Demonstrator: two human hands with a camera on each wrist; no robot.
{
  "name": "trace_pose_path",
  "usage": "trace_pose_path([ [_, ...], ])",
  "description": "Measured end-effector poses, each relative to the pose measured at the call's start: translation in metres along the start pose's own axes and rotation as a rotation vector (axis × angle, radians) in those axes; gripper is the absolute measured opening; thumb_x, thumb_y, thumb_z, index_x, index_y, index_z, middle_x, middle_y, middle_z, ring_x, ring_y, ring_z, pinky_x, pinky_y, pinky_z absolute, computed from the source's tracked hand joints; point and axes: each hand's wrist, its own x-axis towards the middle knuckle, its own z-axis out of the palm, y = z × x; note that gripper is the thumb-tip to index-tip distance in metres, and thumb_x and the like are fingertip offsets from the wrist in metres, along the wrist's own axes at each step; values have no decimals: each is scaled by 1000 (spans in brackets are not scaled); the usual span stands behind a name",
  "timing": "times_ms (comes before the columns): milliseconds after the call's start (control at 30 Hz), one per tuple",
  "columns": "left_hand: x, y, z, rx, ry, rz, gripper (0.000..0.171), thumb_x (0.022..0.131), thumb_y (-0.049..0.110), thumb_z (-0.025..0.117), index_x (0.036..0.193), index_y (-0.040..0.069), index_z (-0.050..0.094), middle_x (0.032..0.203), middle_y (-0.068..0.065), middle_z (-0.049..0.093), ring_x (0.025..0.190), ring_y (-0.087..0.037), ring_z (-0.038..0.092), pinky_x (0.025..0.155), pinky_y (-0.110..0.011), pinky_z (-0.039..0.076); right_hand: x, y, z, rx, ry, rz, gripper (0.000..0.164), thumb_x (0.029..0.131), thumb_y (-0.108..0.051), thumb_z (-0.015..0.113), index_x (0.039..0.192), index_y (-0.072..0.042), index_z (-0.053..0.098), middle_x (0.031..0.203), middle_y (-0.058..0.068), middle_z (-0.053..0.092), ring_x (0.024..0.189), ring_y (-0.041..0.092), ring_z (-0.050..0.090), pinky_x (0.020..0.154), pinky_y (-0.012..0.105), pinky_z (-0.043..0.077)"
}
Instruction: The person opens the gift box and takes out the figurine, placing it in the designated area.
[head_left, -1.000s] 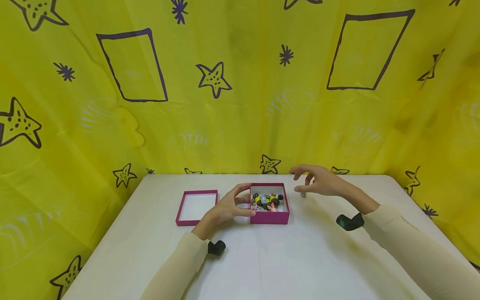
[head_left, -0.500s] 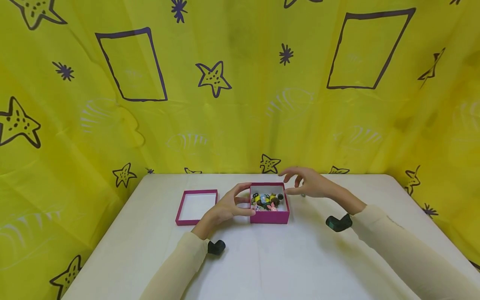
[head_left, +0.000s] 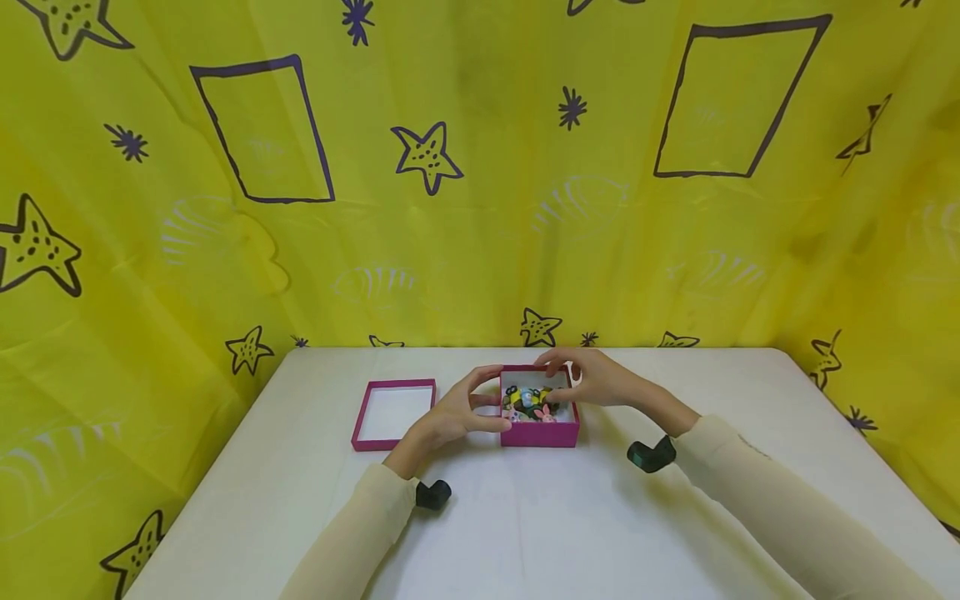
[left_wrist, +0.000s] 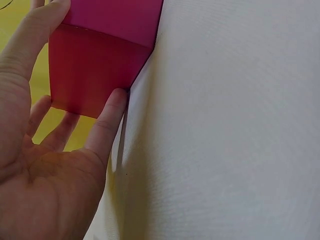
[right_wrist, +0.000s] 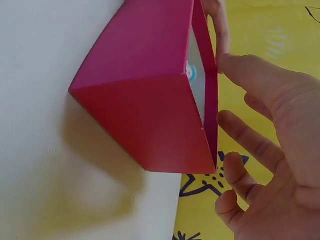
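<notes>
The open pink box (head_left: 539,436) stands upright around the middle of the bench (head_left: 517,533), with small toys (head_left: 527,399) inside, 1 of them a pink rabbit (head_left: 546,414) at the near side. The left hand (head_left: 452,413) is clamped on the box's left end, thumb at the near left corner, fingers along the side to the far corner. The right hand (head_left: 602,379) hangs over the box's right end, thumb and fingers apart; whether it touches a toy I cannot tell. Left of the box, past the left hand, lies a shallow pink lid (head_left: 393,411), white inside. A yellow curtain (head_left: 480,242) hangs at the far side.
</notes>
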Motion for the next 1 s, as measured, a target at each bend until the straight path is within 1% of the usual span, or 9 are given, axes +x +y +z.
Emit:
trace_pose_path([
  [167, -1, 0, -1, 6, -4, 7, 89, 82, 17, 89, 155, 32, 40, 164, -3, 35, 135, -31, 52, 107, -52, 46, 5, 0, 8, -7, -12, -3, 49, 88, -21, 83, 130, -8, 64, 110, 15, 72, 95, 39, 62, 75, 35, 51],
  [233, -1, 0, -1, 14, -2, 5, 89, 82, 18, 89, 155, 32, 40, 164, -2, 35, 136, -31, 52, 107, -53, 46, 7, -1, 11, -22, -19, -4, 50, 88, -22, 83, 131, -6, 64, 109, 13, 72, 95, 38, 63, 74, 33, 52],
  [333, -2, 1, -1, 23, -1, 0, 89, 82, 19, 89, 155, 33, 39, 164, -2, 35, 136, -31, 52, 108, -54, 45, 9, -3, 15, -65, -19, -10, 51, 87, -23, 84, 131, -6, 64, 106, 10, 74, 99, 35, 65, 81, 42, 52],
  [400, -2, 1, -1, 23, -2, 1, 89, 82, 20, 89, 155, 33, 39, 164, -2, 35, 136, -31, 52, 108, -55, 44, 11, -4, 18, -95, -11, -10, 50, 87, -24, 84, 130, -7, 65, 104, 7, 75, 102, 34, 65, 86, 50, 46],
  [467, -1, 1, 0, 23, -3, 0, 88, 83, 19, 88, 155, 33, 39, 164, -1, 35, 136, -31, 52, 108, -55, 44, 12, -5, 21, -122, 0, -6, 48, 87, -24, 84, 129, -9, 66, 103, 4, 76, 105, 33, 65, 87, 55, 38],
  [567, -1, 0, 0, 18, -5, 2, 88, 83, 18, 88, 154, 33, 40, 164, -1, 35, 136, -31, 52, 108, -55, 45, 14, -5, 24, -153, 10, 6, 47, 86, -25, 85, 127, -10, 67, 99, 1, 76, 105, 32, 65, 83, 54, 33],
  [700, 0, 0, 0, 18, -4, -6, 87, 84, 19, 87, 154, 33, 40, 164, 0, 36, 136, -30, 52, 108, -54, 45, 15, -5, 28, -174, 6, 30, 46, 86, -27, 85, 126, -12, 68, 95, -1, 74, 101, 29, 65, 79, 50, 33],
  [800, 0, 0, 0, 12, -9, 0, 86, 85, 18, 86, 155, 31, 39, 164, -2, 35, 136, -31, 52, 107, -54, 46, 17, -5, 30, -179, 5, 43, 45, 86, -28, 85, 125, -12, 69, 93, -1, 73, 97, 27, 64, 76, 48, 33],
  [1000, 1, 0, 0, 14, -12, 6, 87, 85, 18, 86, 156, 30, 37, 164, -2, 35, 136, -32, 52, 108, -54, 46, 18, -5, 34, -194, 29, 53, 44, 85, -27, 85, 123, -10, 71, 91, -1, 72, 95, 25, 62, 74, 44, 32],
])
